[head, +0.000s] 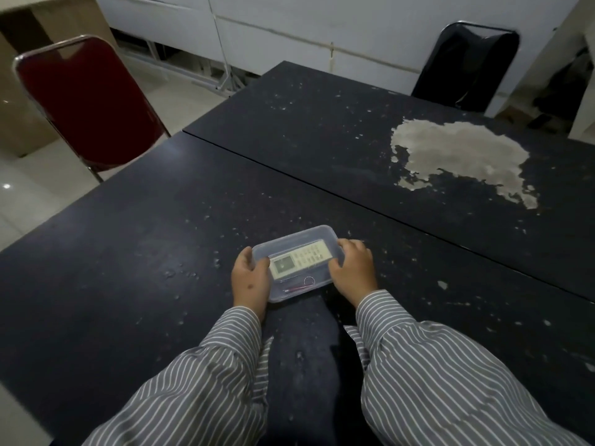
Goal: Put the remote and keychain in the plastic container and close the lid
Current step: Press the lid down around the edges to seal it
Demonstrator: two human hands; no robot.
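Fingers of left hand (pixel 250 281) and right hand (pixel 352 267) grip lidded container (pixel 291 241) holding remote (pixel 301 258), keychain (pixel 299 286)

Your table (pixel 135 239) is dark and speckled with pale chips. A second dark table (pixel 322 130) butts against its far edge, with a thin seam between them, and carries a large pale patch (pixel 463 156) of worn-off surface on its right side. On your table, near you, sits a clear plastic container (pixel 297 235) with its lid on. Your striped sleeves (pixel 434 375) rest on the near part.
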